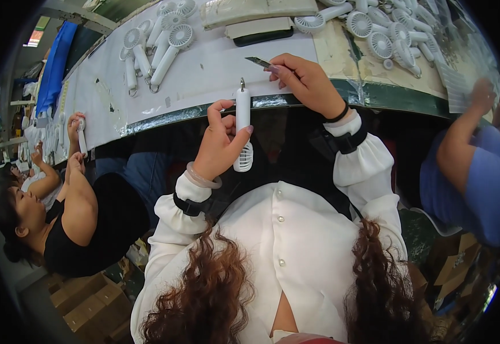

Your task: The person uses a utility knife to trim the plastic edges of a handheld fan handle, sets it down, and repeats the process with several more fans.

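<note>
The left hand (pixel 218 140) has its fingers closed around a white fan (pixel 243 114), thumb on the handle; the fan is held with its round head down and its metal ring up, in front of the worktop (pixel 204 86) edge and above the lap. The right hand (pixel 307 83) is near it, over the worktop, and its fingers are pinching a thin knife (pixel 257 61), whose blade points to the left. Around them the worktop is rather crowded. At its far left lies a cluster of white fans (pixel 180 35), partly one over another; at the far right there is a bigger heap (pixel 381 45) of the same kind, beside some clear plastic (pixel 468 51). Between these two groups, beyond the hands, a pale slab (pixel 256 11) lies close to a dark tray (pixel 263 36), which it partly covers. On the left side a co-worker (pixel 78 223) in black holds another fan (pixel 82 137), and on the right side sits a person (pixel 471 183) in blue. Cartons (pixel 92 304) stand on the floor at lower left.
</note>
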{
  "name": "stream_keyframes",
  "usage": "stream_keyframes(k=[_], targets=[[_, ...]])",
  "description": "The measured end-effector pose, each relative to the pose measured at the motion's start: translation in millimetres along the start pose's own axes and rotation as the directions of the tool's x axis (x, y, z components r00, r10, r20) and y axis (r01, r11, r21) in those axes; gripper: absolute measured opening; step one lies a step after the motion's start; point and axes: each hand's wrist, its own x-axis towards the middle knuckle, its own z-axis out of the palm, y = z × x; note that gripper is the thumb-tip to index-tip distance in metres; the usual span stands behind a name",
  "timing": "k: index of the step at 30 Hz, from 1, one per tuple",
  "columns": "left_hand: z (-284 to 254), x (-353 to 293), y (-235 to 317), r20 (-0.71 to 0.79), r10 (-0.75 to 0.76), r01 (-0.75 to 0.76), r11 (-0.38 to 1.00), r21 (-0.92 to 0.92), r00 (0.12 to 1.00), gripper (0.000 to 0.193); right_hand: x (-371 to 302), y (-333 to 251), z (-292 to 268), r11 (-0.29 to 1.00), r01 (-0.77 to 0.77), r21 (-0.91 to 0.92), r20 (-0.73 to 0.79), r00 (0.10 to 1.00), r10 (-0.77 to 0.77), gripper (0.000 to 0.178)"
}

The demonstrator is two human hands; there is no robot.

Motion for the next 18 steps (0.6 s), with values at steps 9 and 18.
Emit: stream_keyframes(k=[9, 18], targets=[[-7, -6, 3, 0.039, -0.079, 0.080, 0.997, -0.012, 0.996, 0.054, -12, -11, 14, 0.719, 0.313, -0.620, 0.107, 0.942, -0.318, 0.035], [-8, -5, -1, 0.004, -0.102, 0.101, 0.981, -0.166, 0.995, 0.050, -17, -8, 20, 0.629, 0.412, -0.659, 0.145, 0.890, -0.432, 0.048]])
